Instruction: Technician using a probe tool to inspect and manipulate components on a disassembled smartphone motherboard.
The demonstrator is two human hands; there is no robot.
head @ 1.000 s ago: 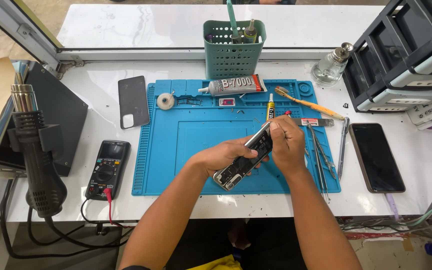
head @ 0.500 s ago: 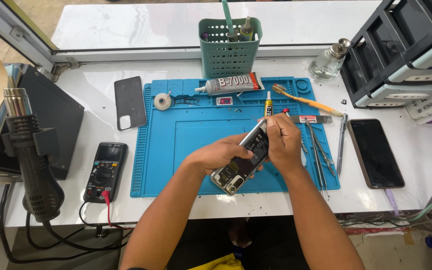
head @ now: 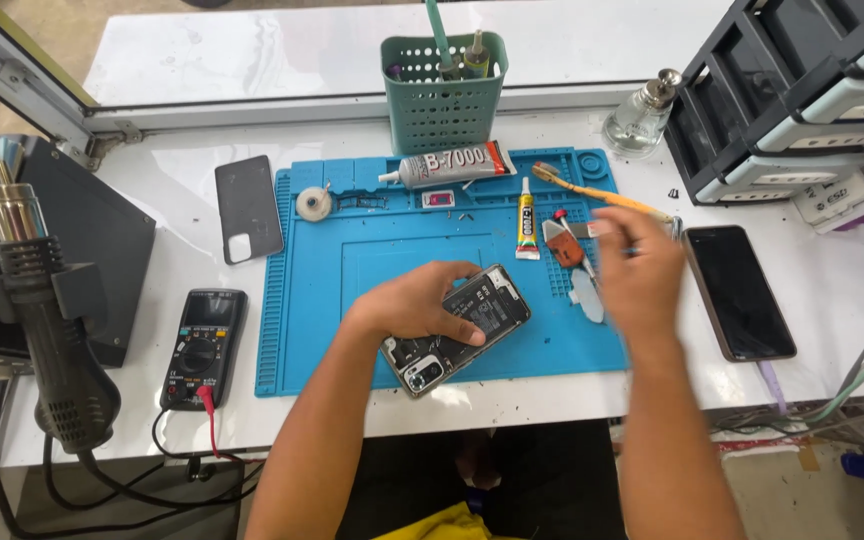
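the right hand (head: pixel 637 265) has lifted off the opened phone (head: pixel 457 330), fingers loose and empty near the tools; the left hand (head: pixel 422 305) alone pins it flat on the blue mat (head: pixel 312 300).

A grey glue tube (head: pixel 449 166) with a red end lies at the top of the blue mat (head: pixel 312 300). A small yellow tube (head: pixel 526 221) lies below it. The meter (head: pixel 204 347) has a dark screen. A phone (head: pixel 739 292) with a black screen lies right of the mat.

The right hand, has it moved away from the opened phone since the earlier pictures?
Yes. The right hand has left the opened phone and gone rightward, toward the blue mat's right edge.
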